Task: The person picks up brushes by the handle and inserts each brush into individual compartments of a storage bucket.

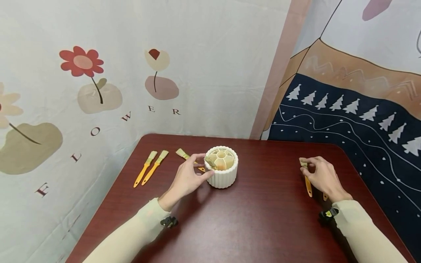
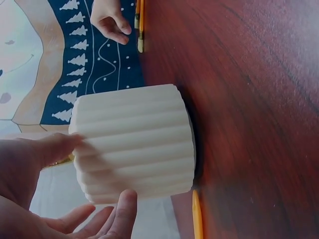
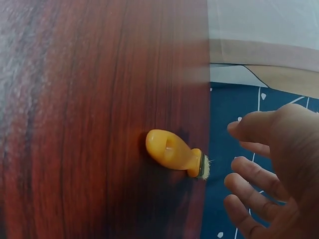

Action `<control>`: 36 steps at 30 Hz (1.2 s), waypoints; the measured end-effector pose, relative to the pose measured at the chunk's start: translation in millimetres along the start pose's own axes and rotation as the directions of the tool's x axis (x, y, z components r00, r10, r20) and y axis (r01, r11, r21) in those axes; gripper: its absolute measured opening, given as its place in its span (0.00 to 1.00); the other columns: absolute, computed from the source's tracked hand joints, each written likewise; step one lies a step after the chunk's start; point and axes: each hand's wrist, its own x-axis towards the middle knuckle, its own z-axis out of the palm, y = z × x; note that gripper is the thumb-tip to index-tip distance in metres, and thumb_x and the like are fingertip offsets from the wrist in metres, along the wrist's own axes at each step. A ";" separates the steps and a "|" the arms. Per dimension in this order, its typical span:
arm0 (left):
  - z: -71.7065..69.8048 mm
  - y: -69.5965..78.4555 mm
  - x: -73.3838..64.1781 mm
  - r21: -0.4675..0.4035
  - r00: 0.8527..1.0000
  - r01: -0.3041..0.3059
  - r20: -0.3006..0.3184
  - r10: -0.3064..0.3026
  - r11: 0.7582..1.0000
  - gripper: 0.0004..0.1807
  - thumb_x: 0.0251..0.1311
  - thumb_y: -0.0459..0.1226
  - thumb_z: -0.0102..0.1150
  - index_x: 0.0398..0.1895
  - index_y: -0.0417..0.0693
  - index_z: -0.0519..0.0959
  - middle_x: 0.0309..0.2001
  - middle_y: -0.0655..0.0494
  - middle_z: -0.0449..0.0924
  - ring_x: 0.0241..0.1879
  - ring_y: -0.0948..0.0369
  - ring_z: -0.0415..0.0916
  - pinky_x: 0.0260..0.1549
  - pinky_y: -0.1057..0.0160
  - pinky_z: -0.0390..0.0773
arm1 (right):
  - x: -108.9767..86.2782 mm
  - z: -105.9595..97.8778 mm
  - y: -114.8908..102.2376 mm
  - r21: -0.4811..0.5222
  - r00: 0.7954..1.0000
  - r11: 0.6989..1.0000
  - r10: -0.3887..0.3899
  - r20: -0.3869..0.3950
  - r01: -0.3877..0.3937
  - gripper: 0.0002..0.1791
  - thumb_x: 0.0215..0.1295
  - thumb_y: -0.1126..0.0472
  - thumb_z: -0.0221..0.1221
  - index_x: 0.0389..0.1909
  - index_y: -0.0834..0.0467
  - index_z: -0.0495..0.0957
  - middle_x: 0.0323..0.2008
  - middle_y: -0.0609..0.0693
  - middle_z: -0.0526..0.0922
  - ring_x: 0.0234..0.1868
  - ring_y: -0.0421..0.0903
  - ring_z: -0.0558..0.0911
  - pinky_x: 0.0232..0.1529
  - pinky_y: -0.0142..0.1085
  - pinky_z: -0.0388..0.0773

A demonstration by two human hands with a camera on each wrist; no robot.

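Note:
A white ribbed pot with a flower-shaped divided insert stands near the table's middle. One paintbrush sits in it, bristles up at the left rim. Around that side is my left hand, thumb and fingers spread, fingertips right at the rim and wall. The left wrist view shows a fingertip over the ribbed side. At the right of the table my right hand hovers over a yellow-handled paintbrush. In the right wrist view its thumb and fingers are spread apart from the brush lying on the wood.
Two yellow paintbrushes lie side by side at the left. Another brush lies behind my left hand, partly covered. A further handle end shows under my right wrist. Printed cloth hangs behind the brown table.

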 end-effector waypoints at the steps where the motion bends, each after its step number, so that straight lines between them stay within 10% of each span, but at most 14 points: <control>1: 1.2 0.3 -0.7 -0.011 1.000 -0.002 -0.006 0.002 1.000 0.39 0.67 0.41 0.87 0.77 0.43 0.79 0.63 0.38 0.91 0.63 0.36 0.92 0.59 0.39 0.94 | -0.4 -0.1 0.2 -0.002 1.000 1.000 0.008 0.003 -0.008 0.23 0.75 0.64 0.77 0.67 0.62 0.90 0.65 0.70 0.86 0.57 0.69 0.92 0.53 0.67 0.90; 12: 19.3 5.7 -11.1 0.038 0.991 0.025 -0.130 -0.020 0.999 0.39 0.62 0.46 0.90 0.66 0.38 0.76 0.60 0.38 0.82 0.55 0.42 0.91 0.54 0.54 0.89 | -5.6 -4.5 3.4 -0.016 0.993 0.993 0.116 0.014 -0.116 0.23 0.76 0.62 0.75 0.66 0.68 0.87 0.65 0.75 0.83 0.56 0.73 0.90 0.54 0.70 0.89; 36: 26.6 6.0 -8.1 0.024 0.991 0.039 -0.132 -0.036 0.999 0.37 0.64 0.44 0.89 0.65 0.38 0.75 0.61 0.35 0.81 0.54 0.41 0.90 0.57 0.52 0.90 | 0.3 -7.1 9.7 -0.038 0.961 0.967 0.255 0.104 -0.252 0.29 0.82 0.51 0.73 0.59 0.77 0.85 0.47 0.73 0.92 0.40 0.62 0.88 0.33 0.45 0.87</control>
